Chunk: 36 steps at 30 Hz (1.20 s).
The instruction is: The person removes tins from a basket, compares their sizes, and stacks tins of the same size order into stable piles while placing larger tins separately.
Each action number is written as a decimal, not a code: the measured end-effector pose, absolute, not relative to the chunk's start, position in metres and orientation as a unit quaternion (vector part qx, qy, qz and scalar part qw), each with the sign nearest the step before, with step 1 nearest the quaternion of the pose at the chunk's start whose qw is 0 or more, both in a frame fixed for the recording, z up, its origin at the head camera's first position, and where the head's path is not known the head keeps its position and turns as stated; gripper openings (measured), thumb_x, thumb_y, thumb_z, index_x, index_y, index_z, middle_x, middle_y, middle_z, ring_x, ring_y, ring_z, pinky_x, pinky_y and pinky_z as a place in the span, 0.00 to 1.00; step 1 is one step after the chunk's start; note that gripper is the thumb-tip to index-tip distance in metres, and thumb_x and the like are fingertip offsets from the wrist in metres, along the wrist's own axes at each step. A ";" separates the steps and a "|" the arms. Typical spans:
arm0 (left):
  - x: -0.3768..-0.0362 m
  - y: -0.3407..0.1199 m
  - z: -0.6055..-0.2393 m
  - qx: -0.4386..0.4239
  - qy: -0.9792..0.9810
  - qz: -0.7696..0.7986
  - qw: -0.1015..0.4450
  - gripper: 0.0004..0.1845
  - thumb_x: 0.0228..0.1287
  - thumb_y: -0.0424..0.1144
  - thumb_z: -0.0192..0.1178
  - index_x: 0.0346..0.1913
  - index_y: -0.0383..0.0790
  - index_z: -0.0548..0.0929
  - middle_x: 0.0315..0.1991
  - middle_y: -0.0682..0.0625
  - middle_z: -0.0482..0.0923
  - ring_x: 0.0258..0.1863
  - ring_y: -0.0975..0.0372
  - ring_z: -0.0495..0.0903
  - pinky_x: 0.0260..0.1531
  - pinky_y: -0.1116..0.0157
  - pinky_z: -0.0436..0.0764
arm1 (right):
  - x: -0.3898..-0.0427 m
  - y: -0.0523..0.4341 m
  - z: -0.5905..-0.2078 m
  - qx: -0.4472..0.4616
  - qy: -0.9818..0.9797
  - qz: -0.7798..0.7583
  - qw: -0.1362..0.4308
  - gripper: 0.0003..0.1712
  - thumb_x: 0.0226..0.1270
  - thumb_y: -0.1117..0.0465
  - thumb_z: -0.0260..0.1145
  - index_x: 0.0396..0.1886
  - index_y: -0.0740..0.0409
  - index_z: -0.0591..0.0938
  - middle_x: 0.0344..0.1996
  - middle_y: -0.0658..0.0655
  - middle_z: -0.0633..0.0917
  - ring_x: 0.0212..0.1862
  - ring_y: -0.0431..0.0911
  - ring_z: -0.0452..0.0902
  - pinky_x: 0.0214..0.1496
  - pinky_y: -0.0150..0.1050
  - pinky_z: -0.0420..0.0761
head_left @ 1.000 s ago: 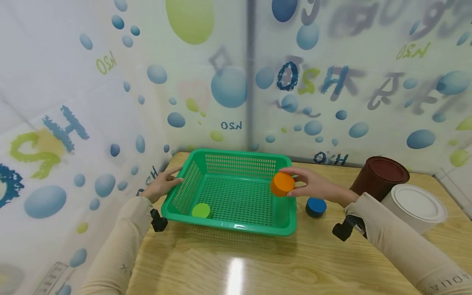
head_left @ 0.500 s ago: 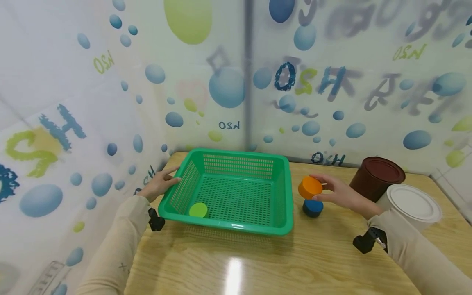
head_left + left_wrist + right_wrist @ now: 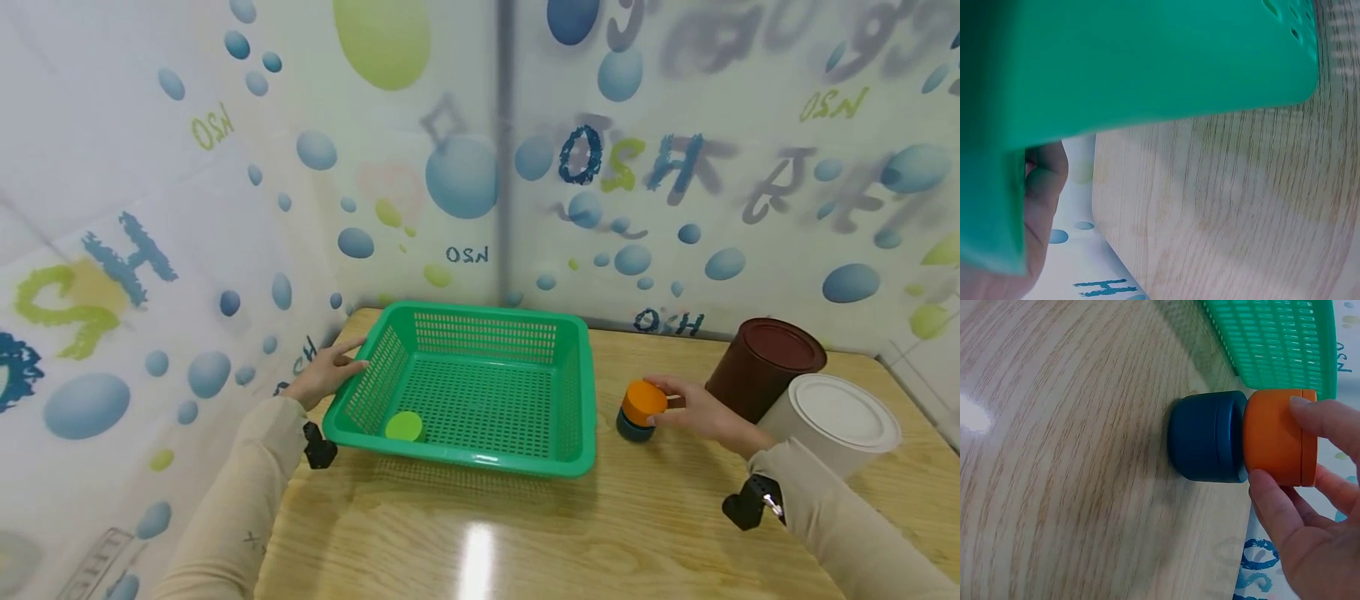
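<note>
My right hand point(image 3: 701, 410) pinches an orange round lidded jar point(image 3: 643, 402) between thumb and fingers. The orange jar sits over a dark blue lidded jar point(image 3: 1204, 437) that stands upright on the table; in the right wrist view the two look to be touching. My left hand point(image 3: 324, 377) holds the left rim of a green plastic basket point(image 3: 480, 460). In the left wrist view, bent fingers point(image 3: 1047, 172) show under the basket's rim. A light green round jar point(image 3: 405, 427) lies inside the basket, in its near left corner.
Behind my right forearm stand a dark brown can point(image 3: 768, 367) and a white lidded can point(image 3: 836, 421). The wooden table point(image 3: 570, 542) meets patterned walls point(image 3: 420, 167) at the back and left.
My right hand has carried the orange jar from above the basket's right rim rightward, then down onto the blue jar. The left hand stays at the basket's rim.
</note>
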<state>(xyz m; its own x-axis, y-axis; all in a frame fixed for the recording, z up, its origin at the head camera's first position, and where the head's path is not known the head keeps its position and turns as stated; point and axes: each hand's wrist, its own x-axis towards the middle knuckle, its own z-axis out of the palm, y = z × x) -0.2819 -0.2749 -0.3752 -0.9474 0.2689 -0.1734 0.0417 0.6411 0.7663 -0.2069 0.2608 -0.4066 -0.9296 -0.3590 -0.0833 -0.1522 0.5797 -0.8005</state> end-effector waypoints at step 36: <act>-0.282 -0.274 -0.376 0.073 0.892 0.423 0.142 0.32 0.67 0.43 0.48 0.69 0.42 0.49 0.54 0.30 0.65 0.49 0.45 0.70 0.47 0.51 0.71 | -0.201 0.270 -0.397 -0.126 0.883 -0.442 0.090 0.42 0.58 0.58 0.64 0.66 0.69 0.54 0.59 0.75 0.61 0.56 0.67 0.61 0.48 0.54 0.72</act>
<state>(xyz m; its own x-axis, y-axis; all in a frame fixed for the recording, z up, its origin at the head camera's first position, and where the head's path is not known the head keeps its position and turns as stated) -0.2815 -0.2744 -0.3758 -0.9488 0.2508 -0.1920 0.0100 0.6314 0.7754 -0.2007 0.2704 -0.3966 -0.9519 -0.3027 -0.0472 -0.1435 0.5767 -0.8042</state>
